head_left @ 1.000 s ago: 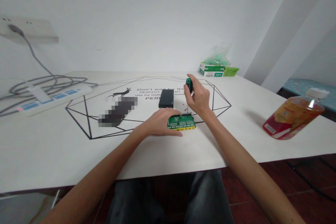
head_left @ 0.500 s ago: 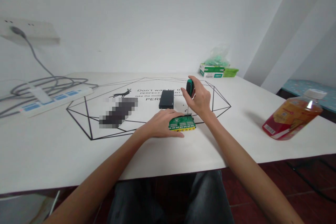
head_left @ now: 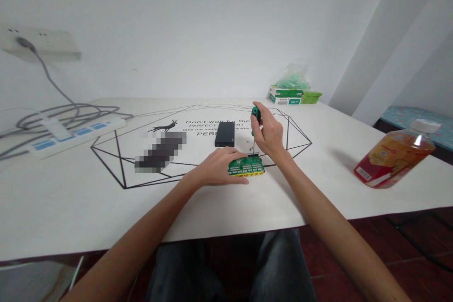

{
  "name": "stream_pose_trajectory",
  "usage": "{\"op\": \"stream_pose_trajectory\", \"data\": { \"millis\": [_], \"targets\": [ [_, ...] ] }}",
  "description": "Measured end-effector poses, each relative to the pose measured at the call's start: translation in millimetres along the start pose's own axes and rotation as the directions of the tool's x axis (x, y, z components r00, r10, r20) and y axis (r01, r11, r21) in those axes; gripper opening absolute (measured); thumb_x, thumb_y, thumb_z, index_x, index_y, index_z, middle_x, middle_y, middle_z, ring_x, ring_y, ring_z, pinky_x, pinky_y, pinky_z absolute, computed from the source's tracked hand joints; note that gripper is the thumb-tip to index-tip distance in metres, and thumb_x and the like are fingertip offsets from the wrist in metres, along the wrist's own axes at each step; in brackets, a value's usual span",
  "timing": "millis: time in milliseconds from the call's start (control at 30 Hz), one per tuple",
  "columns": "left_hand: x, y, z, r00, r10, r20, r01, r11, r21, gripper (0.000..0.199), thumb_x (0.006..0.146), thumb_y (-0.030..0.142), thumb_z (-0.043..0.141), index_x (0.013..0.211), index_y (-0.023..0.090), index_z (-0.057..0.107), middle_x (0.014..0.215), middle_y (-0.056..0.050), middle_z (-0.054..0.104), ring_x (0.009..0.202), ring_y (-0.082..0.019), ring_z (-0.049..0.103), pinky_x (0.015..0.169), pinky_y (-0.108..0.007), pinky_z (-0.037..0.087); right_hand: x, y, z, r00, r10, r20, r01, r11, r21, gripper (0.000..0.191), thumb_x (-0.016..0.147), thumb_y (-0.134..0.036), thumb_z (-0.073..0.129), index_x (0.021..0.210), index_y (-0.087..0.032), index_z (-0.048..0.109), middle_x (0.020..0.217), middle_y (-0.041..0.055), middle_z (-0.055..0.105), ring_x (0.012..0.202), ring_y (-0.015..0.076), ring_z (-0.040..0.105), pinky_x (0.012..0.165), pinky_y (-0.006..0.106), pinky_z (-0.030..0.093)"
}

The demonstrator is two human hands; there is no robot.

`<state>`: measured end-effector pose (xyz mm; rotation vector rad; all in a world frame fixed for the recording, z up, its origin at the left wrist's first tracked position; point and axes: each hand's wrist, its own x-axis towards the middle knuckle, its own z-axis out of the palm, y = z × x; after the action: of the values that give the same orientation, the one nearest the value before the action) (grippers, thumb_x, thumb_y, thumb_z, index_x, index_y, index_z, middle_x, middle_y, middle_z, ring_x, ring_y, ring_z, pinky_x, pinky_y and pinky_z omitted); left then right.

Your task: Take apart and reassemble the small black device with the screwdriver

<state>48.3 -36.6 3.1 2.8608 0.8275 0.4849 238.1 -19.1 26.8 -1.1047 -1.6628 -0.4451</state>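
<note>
A green circuit board with a yellow front edge lies on the white table. My left hand grips its left end, thumb along the near side and fingers over the far side. In my right hand is a screwdriver with a green and black handle, held nearly upright. Its thin shaft runs down to the board's far right part; the tip's exact contact is too small to make out. Behind the board sits a flat black case. A few tiny dark bits, perhaps screws, lie between case and screwdriver.
A tilted-looking bottle of amber drink stands at the right. Small green and white boxes with a plastic bag are at the back. A power strip and coiled grey cable lie left. A blurred-out dark patch is left of my hand.
The screwdriver handle has turned and tipped slightly in my right hand, with the fingers shifted a little. My left hand and the circuit board stay in place.
</note>
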Motion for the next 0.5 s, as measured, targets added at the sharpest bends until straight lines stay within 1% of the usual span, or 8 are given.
{"op": "stream_pose_trajectory", "data": {
  "millis": [67,200,267,367,433,500],
  "targets": [
    [0.3,-0.3,0.2,1.0,0.001,0.0,-0.001,1.0,0.0,0.07,0.074,0.07,0.059,0.122,0.019,0.059,0.114,-0.012,0.062,0.102,-0.028,0.058,0.091,-0.039,0.043,0.0,0.3,-0.1,1.0,0.003,-0.009,-0.003,1.0,0.002,0.041,0.095,-0.031,0.038,0.133,-0.019,0.046,0.106,0.0087,0.066,0.069,0.0145,0.059,0.06,0.028,0.044],
    [0.4,-2.0,1.0,1.0,0.018,-0.013,-0.018,1.0,-0.01,0.065,0.077,0.066,0.058,0.121,0.019,0.059,0.116,-0.011,0.063,0.103,-0.027,0.058,0.091,-0.039,0.043,0.1,0.8,-0.5,1.0,0.017,-0.018,-0.018,1.0,-0.019,0.044,0.091,-0.04,0.048,0.13,-0.02,0.05,0.101,0.0089,0.066,0.064,0.0141,0.057,0.057,0.028,0.043],
    [0.5,-2.6,1.1,1.0,0.025,-0.013,-0.025,1.0,-0.015,0.061,0.079,0.063,0.058,0.121,0.019,0.06,0.116,-0.011,0.063,0.102,-0.026,0.059,0.091,-0.039,0.043,0.1,0.9,-0.5,1.0,0.017,-0.013,-0.017,1.0,-0.006,0.042,0.093,-0.039,0.045,0.13,-0.019,0.051,0.099,0.0083,0.066,0.063,0.0138,0.056,0.058,0.028,0.043],
    [0.8,-2.2,0.7,1.0,0.021,-0.01,-0.021,1.0,-0.014,0.06,0.079,0.062,0.059,0.121,0.018,0.061,0.115,-0.011,0.064,0.102,-0.026,0.059,0.091,-0.039,0.043,0.0,1.4,0.0,1.0,0.01,-0.018,-0.009,1.0,0.012,0.04,0.096,-0.032,0.037,0.132,-0.018,0.047,0.101,0.0075,0.067,0.064,0.0132,0.057,0.06,0.027,0.043],
    [1.1,-1.2,0.2,1.0,0.02,-0.009,-0.02,1.0,-0.015,0.06,0.079,0.061,0.059,0.12,0.018,0.061,0.116,-0.011,0.064,0.102,-0.026,0.059,0.092,-0.038,0.043,0.3,1.5,-0.3,1.0,0.012,-0.022,-0.012,1.0,-0.008,0.042,0.095,-0.033,0.04,0.133,-0.018,0.047,0.102,0.0076,0.067,0.064,0.0129,0.056,0.06,0.026,0.043],
    [1.2,-0.2,-0.4,1.0,0.016,-0.011,-0.017,1.0,-0.015,0.059,0.079,0.061,0.06,0.12,0.019,0.061,0.117,-0.011,0.064,0.103,-0.026,0.059,0.092,-0.038,0.043,0.7,0.8,-1.5,1.0,0.014,-0.014,-0.015,0.999,-0.047,0.044,0.093,-0.038,0.045,0.132,-0.018,0.048,0.101,0.0081,0.066,0.063,0.013,0.055,0.058,0.026,0.042]
  ]
}}
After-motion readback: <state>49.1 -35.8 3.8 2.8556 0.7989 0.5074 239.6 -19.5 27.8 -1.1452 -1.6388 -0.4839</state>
